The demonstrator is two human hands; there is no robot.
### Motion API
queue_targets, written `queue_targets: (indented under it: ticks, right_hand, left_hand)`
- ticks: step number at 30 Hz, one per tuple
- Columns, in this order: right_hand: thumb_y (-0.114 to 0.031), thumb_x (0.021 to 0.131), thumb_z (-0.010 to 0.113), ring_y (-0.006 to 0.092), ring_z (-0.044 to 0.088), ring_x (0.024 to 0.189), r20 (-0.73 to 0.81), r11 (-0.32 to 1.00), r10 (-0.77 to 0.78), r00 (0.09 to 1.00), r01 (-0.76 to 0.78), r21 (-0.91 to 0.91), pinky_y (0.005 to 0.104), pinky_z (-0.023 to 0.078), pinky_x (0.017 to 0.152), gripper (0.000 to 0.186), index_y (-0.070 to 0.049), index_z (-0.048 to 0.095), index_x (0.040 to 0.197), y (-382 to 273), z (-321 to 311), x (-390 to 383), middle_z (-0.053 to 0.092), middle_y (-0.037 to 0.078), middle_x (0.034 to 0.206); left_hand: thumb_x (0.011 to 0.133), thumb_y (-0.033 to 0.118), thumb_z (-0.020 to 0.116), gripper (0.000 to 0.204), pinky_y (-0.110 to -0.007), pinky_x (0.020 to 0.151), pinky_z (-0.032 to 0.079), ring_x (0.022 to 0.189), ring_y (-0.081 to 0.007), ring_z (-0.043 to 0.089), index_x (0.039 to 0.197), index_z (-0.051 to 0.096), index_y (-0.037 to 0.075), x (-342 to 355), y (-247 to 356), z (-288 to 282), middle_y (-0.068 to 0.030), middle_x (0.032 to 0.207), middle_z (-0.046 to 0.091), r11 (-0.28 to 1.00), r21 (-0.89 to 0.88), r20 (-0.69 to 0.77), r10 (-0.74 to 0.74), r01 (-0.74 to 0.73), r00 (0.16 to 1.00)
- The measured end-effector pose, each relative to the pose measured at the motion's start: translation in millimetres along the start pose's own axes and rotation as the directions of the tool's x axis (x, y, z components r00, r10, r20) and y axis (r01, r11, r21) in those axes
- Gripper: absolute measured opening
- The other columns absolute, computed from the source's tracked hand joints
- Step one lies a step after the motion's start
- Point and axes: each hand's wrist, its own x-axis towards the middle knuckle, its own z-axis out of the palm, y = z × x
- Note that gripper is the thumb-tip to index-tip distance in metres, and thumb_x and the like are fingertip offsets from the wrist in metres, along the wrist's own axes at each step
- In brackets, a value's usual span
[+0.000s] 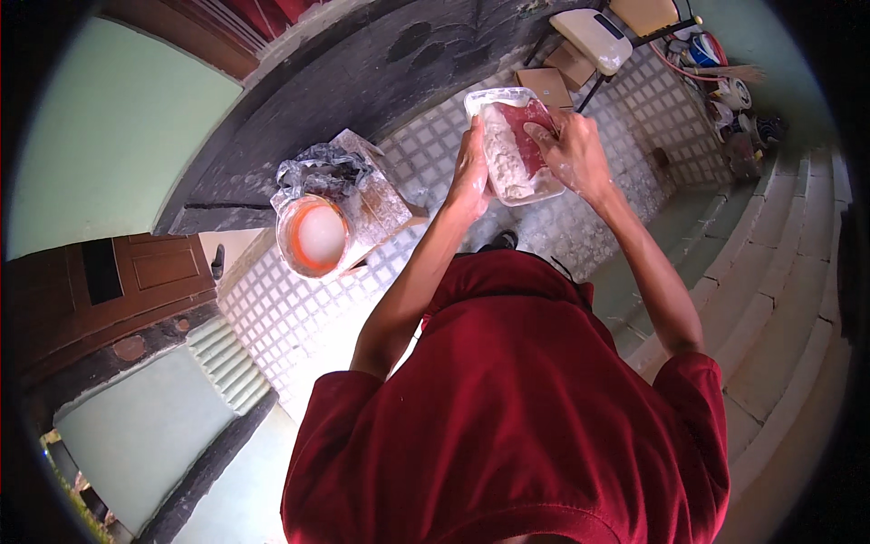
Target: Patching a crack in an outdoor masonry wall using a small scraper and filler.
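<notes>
I hold a clear rectangular plastic container [515,145] up in front of me with both hands. It holds a pale, floury dough-like mass along its left side, and a red base shows through on the right. My left hand [471,172] grips its left wall. My right hand [573,150] is dusted white and clasps the right wall, with its fingertips reaching over the rim into the container. Both forearms rise from my red shirt [517,408].
Below left stands a clear jar [313,238] with an orange rim and white contents, beside a crumpled plastic bag [322,170] on a small box. The floor is checkered tile [290,308]. A stool [594,38], cardboard boxes and clutter lie beyond; steps [779,299] run at right.
</notes>
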Motion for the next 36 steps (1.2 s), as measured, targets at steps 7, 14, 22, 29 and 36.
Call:
queue_targets:
  ticks: [7,14,22,29,36]
  right_hand:
    - [-0.01,0.083,0.063,0.043,0.058,0.069,-0.004,0.972,-0.194,0.981,0.192,-0.135,0.0433,0.047,0.064,0.019,0.002,0.065,0.097,-22.3,-26.9,8.9,0.06,0.026,0.075]
    - [-0.012,0.081,0.063,0.0456,0.056,0.073,-0.006,0.913,-0.338,0.941,0.327,-0.246,0.047,0.047,0.065,0.019,0.001,0.065,0.095,-32.5,-61.1,28.9,0.058,0.027,0.075]
    - [-0.011,0.08,0.064,0.0434,0.06,0.073,-0.134,0.869,-0.428,0.894,0.366,-0.332,0.0449,0.049,0.066,0.024,0.003,0.065,0.1,-35.7,-77.4,38.6,0.06,0.027,0.077]
    - [-0.012,0.081,0.064,0.042,0.061,0.074,-0.192,0.859,-0.443,0.876,0.353,-0.372,0.0419,0.05,0.067,0.022,0.003,0.065,0.097,-34.1,-88.2,38.8,0.062,0.026,0.081]
    - [-0.011,0.083,0.064,0.0427,0.061,0.076,-0.223,0.884,-0.424,0.878,0.348,-0.313,0.043,0.05,0.067,0.021,-0.001,0.066,0.101,-39.0,-86.6,42.0,0.063,0.025,0.083]
  left_hand:
    - [0.099,0.055,0.033,0.065,-0.04,0.102,0.046,0.122,-0.0237,0.054,0.143,0.033,0.006,-3.4,14.0,20.4,-0.0127,0.136,0.05,0.999,-0.048,0.131,0.03,-0.024,0.991]
    - [0.097,0.057,0.037,0.07,-0.04,0.1,0.048,0.122,-0.0245,0.053,0.143,0.03,0.005,9.0,30.1,31.2,-0.0141,0.137,0.048,0.99,0.019,0.194,0.132,-0.138,0.972]
    - [0.096,0.059,0.039,0.071,-0.04,0.096,0.051,0.118,-0.0244,0.056,0.139,0.031,0.004,14.3,43.0,47.4,-0.0154,0.134,0.049,0.978,0.061,0.185,0.187,-0.201,0.965]
    - [0.098,0.057,0.035,0.07,-0.04,0.099,0.049,0.12,-0.0262,0.055,0.143,0.031,0.003,15.2,47.2,57.9,-0.0168,0.137,0.048,0.954,0.126,0.134,0.254,-0.271,0.958]
    - [0.095,0.057,0.043,0.062,-0.036,0.081,0.058,0.104,-0.0226,0.063,0.127,0.035,0.004,20.7,48.4,62.2,-0.0159,0.121,0.055,0.939,0.125,0.133,0.305,-0.321,0.943]
